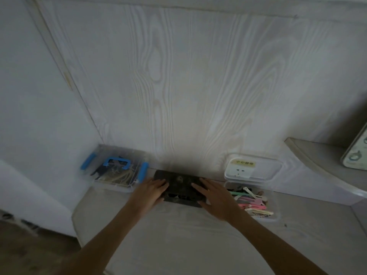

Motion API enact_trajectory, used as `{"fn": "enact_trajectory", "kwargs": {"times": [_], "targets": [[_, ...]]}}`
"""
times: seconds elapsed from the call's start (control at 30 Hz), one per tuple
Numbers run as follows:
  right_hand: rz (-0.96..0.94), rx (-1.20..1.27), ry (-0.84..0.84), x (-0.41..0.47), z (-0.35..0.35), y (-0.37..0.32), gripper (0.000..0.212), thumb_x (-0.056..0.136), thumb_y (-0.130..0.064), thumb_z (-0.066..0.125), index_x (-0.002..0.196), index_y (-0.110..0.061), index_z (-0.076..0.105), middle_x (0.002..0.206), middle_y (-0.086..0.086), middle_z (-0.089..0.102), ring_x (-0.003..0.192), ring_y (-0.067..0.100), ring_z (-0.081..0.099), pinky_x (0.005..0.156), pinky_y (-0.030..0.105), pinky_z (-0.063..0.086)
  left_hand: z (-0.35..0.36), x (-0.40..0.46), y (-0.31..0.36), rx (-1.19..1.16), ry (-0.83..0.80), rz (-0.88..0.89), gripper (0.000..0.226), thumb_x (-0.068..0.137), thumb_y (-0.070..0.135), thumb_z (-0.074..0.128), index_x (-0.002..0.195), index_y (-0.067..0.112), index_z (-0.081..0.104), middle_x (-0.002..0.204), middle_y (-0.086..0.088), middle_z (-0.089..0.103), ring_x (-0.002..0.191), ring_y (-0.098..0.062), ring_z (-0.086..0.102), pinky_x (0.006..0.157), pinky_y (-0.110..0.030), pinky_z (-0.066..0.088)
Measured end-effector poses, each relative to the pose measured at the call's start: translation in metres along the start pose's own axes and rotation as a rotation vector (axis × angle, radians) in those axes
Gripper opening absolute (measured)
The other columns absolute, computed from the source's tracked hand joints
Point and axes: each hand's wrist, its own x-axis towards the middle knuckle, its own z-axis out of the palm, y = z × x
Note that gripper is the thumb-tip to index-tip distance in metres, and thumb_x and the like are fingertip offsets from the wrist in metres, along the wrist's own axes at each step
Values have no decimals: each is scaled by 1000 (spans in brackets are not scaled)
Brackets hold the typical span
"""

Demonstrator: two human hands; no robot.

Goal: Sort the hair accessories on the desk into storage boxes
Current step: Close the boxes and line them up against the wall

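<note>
A dark, flat box lies on the desk against the back wall. My left hand rests on its left end and my right hand on its right end, fingers spread flat. To the left stands a clear storage box with blue latches and a blue handle, closed, holding dark and pale accessories. To the right an open clear box holds several pastel hair clips, its lid tilted up against the wall.
The pale desk top runs toward me. A raised shelf at the right carries a light tin. A wood-grain wall stands right behind the boxes. The desk's left edge drops off near the blue-latched box.
</note>
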Motion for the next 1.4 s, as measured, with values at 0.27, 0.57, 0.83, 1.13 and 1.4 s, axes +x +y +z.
{"fn": "enact_trajectory", "kwargs": {"times": [0.27, 0.57, 0.83, 1.13, 1.4], "targets": [[12, -131, -106, -7, 11, -12, 68, 68, -48, 40, 135, -39, 38, 128, 15, 59, 116, 32, 59, 84, 39, 53, 18, 4, 19, 140, -61, -1, 70, 25, 40, 94, 90, 20, 76, 86, -5, 76, 66, -13, 72, 60, -25, 57], [100, -141, -73, -3, 31, -18, 47, 86, -41, 32, 132, -35, 40, 126, 18, 60, 116, 32, 58, 82, 37, 54, 50, -2, 14, 179, 20, 22, 77, 29, 17, 94, 102, 7, 72, 96, -17, 73, 80, -24, 73, 71, -32, 60], [212, 337, -21, 5, 18, -29, 58, 87, -48, 36, 140, -24, 34, 154, 14, 17, 144, 31, 14, 116, 36, 18, 31, -11, 48, -306, 182, -421, 51, 81, 32, 69, 127, 14, 56, 134, -8, 55, 123, -24, 54, 97, -35, 47], [957, 1270, -91, 28, -14, -35, 11, 90, 2, 45, 89, 5, 56, 98, 18, 50, 75, 25, 51, 62, 29, 41, -13, -1, 44, -1480, -39, -1226, 53, 96, 20, 47, 142, 3, 27, 146, -15, 35, 132, -30, 39, 105, -35, 35], [855, 1461, -103, -11, -57, -16, 45, 81, 17, 52, 122, -1, 56, 116, 17, 63, 97, 29, 62, 92, 35, 47, -47, -25, 47, -1321, -126, -1009, 31, 94, 22, 51, 120, 7, 51, 105, -7, 56, 92, -20, 56, 79, -32, 48]]}}
